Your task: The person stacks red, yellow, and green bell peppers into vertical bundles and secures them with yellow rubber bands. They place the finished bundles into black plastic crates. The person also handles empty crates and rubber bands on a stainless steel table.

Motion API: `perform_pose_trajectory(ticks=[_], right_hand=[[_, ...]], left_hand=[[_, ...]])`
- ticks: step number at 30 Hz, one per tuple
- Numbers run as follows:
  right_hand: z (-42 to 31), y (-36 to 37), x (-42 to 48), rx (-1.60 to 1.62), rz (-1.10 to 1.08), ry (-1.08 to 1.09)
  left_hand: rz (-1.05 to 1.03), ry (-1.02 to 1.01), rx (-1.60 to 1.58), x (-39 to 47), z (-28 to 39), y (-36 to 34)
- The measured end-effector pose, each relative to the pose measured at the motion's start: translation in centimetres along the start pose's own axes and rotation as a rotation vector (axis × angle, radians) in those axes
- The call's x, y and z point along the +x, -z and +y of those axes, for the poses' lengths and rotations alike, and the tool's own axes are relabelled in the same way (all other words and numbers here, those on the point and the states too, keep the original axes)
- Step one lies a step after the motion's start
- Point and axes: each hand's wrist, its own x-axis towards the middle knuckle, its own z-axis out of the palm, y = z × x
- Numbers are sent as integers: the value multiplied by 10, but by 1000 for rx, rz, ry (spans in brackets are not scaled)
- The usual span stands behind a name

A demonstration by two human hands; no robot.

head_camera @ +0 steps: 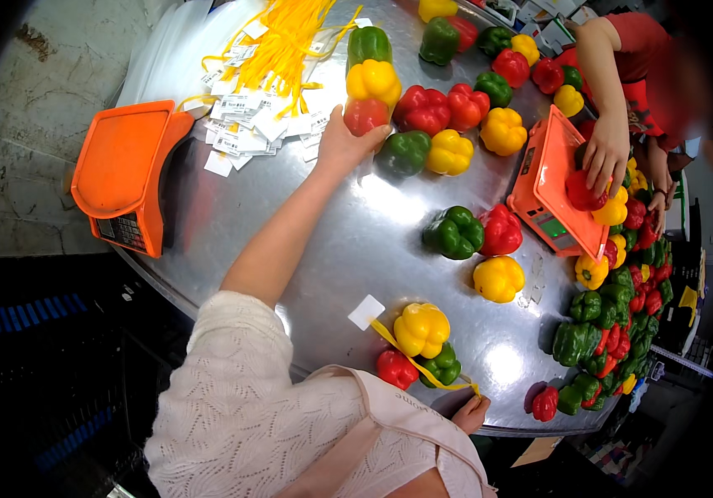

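My left hand is at the top centre, its thumb and fingers around the red bell pepper end of a clear bag. A yellow bell pepper and a green bell pepper lie in line beyond the red one. Near the table's front edge, my right hand pinches the end of a yellow tie strap with a white tag. The strap runs across a loose group of a yellow pepper, a red pepper and a green pepper.
An orange scale stands at the left of the metal table. Tagged yellow straps lie in a heap at the top. A co-worker's hand rests on peppers on another orange scale. Many peppers are piled at the right.
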Motion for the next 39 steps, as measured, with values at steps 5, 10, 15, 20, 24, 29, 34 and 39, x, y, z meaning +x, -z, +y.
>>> perform_pose_trajectory(ticks=[5, 10, 15, 20, 24, 29, 34, 39], right_hand=[[0, 0, -1, 1, -4, 3], [0, 2, -1, 20, -9, 35], [-1, 0, -1, -29, -11, 1], [3, -3, -1, 0, 6, -2], [10, -3, 2, -1, -1, 4], [1, 2, 1, 23, -29, -12], [6, -2, -1, 60, -8, 1], [-4, 2, -2, 63, -24, 7]], left_hand=[[80, -146, 104, 10, -11, -3], [277, -796, 706, -14, -9, 42], [-31, -952, 692, -67, -32, 59], [-16, -773, 398, -71, -35, 64], [64, -248, 201, -43, -35, 49], [-121, 54, -15, -38, -10, 38], [18, -97, 208, -44, -6, 48], [156, -707, 821, -78, -27, 85]])
